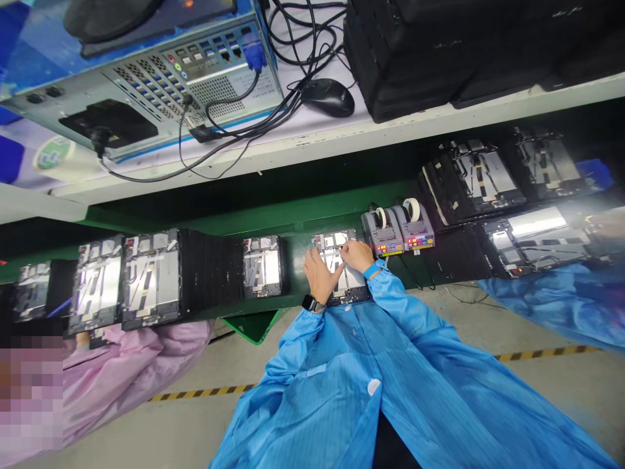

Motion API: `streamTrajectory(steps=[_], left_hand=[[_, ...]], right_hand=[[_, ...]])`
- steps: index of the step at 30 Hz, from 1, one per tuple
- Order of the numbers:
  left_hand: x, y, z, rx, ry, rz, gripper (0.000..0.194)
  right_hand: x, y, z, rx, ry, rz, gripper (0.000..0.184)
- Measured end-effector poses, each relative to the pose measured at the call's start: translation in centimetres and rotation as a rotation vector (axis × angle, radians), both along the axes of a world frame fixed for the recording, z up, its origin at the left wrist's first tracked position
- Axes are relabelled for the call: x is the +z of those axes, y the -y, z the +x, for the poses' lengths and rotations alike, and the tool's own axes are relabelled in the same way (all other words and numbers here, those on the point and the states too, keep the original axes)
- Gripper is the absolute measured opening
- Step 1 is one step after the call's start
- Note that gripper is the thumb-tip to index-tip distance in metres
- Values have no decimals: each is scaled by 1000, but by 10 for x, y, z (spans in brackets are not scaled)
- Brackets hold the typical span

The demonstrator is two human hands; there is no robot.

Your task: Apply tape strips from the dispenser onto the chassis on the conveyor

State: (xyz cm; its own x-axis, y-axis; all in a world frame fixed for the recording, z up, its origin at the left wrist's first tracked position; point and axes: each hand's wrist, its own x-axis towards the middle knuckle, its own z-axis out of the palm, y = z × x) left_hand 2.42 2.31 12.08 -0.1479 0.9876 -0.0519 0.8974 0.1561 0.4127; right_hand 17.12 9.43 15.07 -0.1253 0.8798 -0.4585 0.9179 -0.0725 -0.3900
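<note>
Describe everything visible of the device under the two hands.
The device is a flat, rectangular unit with a dark frame and bright, silvery, metallic-looking panels inside. It appears to lie flat on the green bench, inner side up. The left hand and right hand touch it, partly hiding its inner parts.

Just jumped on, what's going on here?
A person in a blue smock is working on an exposed flat electronic unit on the green bench. The left hand lies on its left side; the right hand touches its upper part, though whether it holds anything is too small to tell. Two tape dispensers stand to the right.
</note>
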Motion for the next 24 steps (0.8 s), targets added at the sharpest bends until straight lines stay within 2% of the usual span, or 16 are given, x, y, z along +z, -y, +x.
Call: streamTrajectory(steps=[8,24], left_hand=[[-14,1,8,50,84,-47,99],[-21,0,6,95,186,-83,104]], right_hand=[[-9,2,3,7,-11,27,23],[-8,4,3,7,-17,65,21]])
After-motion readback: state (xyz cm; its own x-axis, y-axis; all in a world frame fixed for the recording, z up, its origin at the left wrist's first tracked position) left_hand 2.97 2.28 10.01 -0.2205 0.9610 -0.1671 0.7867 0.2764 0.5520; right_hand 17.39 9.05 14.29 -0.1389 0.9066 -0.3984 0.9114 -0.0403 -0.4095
